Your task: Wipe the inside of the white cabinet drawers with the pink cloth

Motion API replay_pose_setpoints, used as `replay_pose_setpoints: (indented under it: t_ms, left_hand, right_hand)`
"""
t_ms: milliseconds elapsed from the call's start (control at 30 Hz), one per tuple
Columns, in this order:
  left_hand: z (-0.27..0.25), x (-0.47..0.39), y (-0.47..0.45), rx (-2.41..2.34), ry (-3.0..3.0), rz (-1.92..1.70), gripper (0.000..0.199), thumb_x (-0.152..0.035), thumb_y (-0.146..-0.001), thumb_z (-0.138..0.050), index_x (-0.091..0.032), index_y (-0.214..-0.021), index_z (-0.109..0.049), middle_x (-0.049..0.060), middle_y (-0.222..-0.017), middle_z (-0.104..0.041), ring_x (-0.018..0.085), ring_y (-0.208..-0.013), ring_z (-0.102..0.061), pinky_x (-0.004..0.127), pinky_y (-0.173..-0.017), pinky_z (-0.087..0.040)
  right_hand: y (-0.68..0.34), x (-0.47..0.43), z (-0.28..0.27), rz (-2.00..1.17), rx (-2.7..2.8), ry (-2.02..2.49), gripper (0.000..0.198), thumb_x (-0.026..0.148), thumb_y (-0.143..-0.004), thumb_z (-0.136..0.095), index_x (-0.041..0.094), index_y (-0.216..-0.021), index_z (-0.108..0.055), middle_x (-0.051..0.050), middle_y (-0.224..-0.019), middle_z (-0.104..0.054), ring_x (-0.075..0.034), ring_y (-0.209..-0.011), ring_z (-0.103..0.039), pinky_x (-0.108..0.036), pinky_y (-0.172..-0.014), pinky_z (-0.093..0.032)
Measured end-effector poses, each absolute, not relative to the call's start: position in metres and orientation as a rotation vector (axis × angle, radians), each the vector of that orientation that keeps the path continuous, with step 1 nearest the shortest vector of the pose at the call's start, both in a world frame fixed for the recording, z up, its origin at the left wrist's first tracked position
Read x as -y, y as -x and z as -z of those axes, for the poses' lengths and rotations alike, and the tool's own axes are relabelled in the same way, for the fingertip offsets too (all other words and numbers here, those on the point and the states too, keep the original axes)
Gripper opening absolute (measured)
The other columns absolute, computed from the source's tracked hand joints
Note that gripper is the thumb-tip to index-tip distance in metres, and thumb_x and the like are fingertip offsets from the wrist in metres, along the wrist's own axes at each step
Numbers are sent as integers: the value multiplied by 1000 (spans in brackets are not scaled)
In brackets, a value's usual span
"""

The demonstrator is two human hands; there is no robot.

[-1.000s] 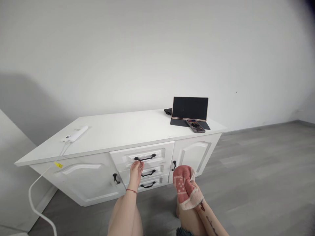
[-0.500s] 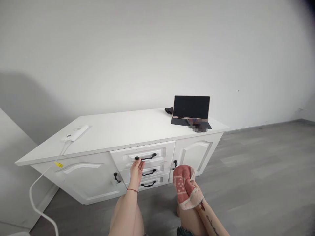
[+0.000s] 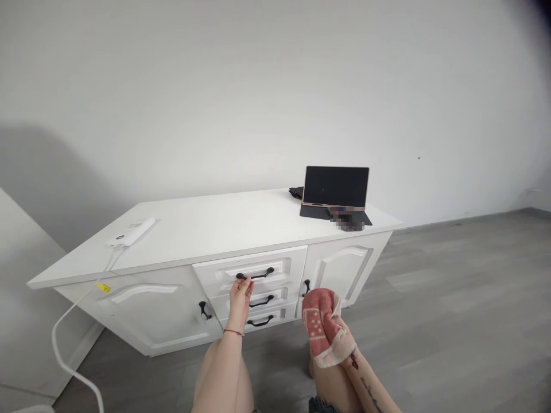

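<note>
My left hand, with a red string at the wrist, has its fingers closed at the left end of the black top drawer handle. The top drawer sits flush in the white cabinet. In my right hand is a bunched red and white towel with a pale border and light spots. It hangs in front of the right cabinet door, above my knees, and covers most of that hand's fingers.
On the white cabinet top stand a dark tablet-like screen and a blurred dark object. A black folded item lies behind. At left is a white device with a cable hanging over the edge.
</note>
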State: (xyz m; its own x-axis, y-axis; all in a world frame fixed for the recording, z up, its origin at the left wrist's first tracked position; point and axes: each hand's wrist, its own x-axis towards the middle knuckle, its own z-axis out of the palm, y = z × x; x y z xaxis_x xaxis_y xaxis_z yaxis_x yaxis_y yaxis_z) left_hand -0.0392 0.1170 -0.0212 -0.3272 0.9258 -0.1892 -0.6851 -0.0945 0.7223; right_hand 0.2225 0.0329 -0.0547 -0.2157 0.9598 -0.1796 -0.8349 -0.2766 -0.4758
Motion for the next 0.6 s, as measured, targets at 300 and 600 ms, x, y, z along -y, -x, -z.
replay_pose_setpoints:
  t_ms: [300, 600]
  left_hand:
    - [21, -122, 37, -902, -400, -1726, 26, -19, -60, -83, -17, -67, -59, -4, -69, -60, 9, -73, -63, 27, -86, -51]
    - [26, -122, 34, -1041, -536, -1743, 32, -33, -60, -83, -18, -73, -57, -3, -69, -62, 11, -71, -65, 30, -83, -52]
  right_hand:
    - [-217, -31, 48, -1735, 423, 541, 10, 36, -69, -74, 26, -67, -73, -9, -99, -75, -18, -103, -67, -28, -103, -41]
    - [-224, -35, 62, -1742, 483, 574, 19, 42, -73, -70, 24, -75, -75, -12, -108, -72, -21, -110, -64, -28, -99, -46]
